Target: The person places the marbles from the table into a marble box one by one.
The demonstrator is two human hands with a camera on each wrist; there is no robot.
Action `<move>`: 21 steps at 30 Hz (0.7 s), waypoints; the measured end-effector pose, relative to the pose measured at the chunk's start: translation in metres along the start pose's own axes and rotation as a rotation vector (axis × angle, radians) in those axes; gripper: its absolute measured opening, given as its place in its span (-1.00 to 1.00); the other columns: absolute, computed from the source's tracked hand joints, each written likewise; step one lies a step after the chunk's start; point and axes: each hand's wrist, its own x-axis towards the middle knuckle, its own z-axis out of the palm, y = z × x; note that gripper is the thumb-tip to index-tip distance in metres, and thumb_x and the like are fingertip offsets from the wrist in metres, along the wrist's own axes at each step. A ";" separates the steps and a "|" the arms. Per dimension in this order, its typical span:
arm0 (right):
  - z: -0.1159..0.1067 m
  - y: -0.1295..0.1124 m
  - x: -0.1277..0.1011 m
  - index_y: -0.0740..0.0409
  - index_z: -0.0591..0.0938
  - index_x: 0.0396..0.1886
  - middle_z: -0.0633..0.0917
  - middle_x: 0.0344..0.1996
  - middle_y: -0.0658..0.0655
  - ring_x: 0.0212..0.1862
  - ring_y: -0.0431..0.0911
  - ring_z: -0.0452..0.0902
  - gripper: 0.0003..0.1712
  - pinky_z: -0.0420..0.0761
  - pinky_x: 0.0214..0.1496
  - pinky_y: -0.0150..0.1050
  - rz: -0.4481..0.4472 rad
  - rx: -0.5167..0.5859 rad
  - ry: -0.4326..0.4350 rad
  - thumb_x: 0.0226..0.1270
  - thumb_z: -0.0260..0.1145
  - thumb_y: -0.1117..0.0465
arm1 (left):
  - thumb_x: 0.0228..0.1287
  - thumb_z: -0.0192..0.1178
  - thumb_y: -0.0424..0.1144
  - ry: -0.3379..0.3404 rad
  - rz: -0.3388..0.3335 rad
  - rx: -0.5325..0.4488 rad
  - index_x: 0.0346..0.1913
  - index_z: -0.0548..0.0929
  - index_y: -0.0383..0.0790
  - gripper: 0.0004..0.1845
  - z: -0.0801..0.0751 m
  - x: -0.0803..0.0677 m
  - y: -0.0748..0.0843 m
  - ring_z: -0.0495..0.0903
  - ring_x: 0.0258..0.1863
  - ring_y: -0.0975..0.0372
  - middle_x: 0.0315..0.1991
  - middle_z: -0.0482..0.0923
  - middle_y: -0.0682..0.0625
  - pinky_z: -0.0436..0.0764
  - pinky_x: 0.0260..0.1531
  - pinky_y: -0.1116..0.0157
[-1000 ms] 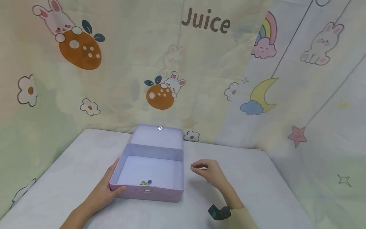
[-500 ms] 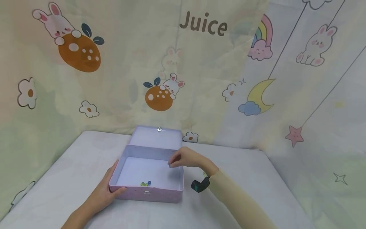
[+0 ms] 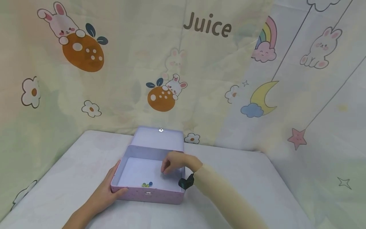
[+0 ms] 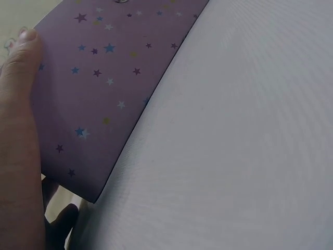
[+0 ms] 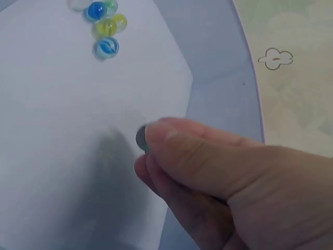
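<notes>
A pink-purple tin box [image 3: 160, 197] with printed stars sits on the table, its lid [image 3: 157, 139] swung back. My left hand [image 3: 104, 190] grips its front left corner, thumb on the starry front wall and the other fingers along the side. Inside the box, low over the white floor, my right hand [image 3: 175, 161] pinches a small dark grey-green marble [image 5: 141, 138] between thumb and fingertips. Several glass marbles lie clustered by the front wall, among them a blue-swirled marble [image 5: 107, 47], a yellow marble [image 5: 105, 27] and a deep blue marble [image 5: 96, 11].
The white-covered table [image 3: 237, 178] extends on both sides of the box. Behind it hangs a cartoon-printed cloth [image 3: 200, 79]. A dark wrist device [image 3: 186, 182] below my right wrist overlaps the box's right wall in the head view.
My right hand has travelled left from beside the box, over its right wall and down inside, still pinching the marble. My left hand keeps its grip on the box.
</notes>
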 end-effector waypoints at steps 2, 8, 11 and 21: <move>0.004 0.001 0.005 -0.09 0.75 -0.39 0.70 -0.42 -0.21 -0.34 -0.35 0.53 -0.93 0.52 -0.20 -0.49 0.011 -0.009 0.032 0.16 0.39 0.20 | 0.03 0.38 -0.10 0.003 0.000 0.000 0.53 -0.21 0.01 0.14 0.000 0.000 0.000 0.08 0.36 -0.32 0.46 -0.04 -0.26 0.18 0.09 -0.40; 0.014 0.003 0.018 -0.10 0.75 -0.41 0.69 -0.45 -0.22 -0.36 -0.34 0.51 -0.94 0.51 -0.23 -0.49 0.018 -0.010 0.107 0.13 0.42 0.19 | 0.02 0.40 -0.12 0.016 0.010 -0.003 0.53 -0.19 0.02 0.14 0.000 0.000 -0.001 0.09 0.36 -0.32 0.46 -0.02 -0.27 0.19 0.10 -0.40; 0.016 0.002 0.022 -0.11 0.75 -0.41 0.69 -0.45 -0.22 -0.38 -0.34 0.50 -0.93 0.51 -0.26 -0.50 0.025 -0.018 0.120 0.13 0.42 0.20 | 0.01 0.40 -0.11 0.014 0.005 -0.003 0.53 -0.19 0.03 0.15 -0.001 0.000 -0.001 0.11 0.35 -0.28 0.46 -0.02 -0.24 0.20 0.11 -0.37; 0.021 -0.004 0.030 -0.07 0.76 -0.34 0.71 -0.42 -0.21 -0.37 -0.39 0.51 -0.90 0.51 -0.25 -0.55 -0.007 -0.059 0.164 0.12 0.42 0.21 | 0.02 0.39 -0.05 0.002 -0.021 0.031 0.53 -0.22 0.04 0.15 0.000 0.000 -0.002 0.06 0.38 -0.30 0.48 -0.06 -0.23 0.18 0.11 -0.39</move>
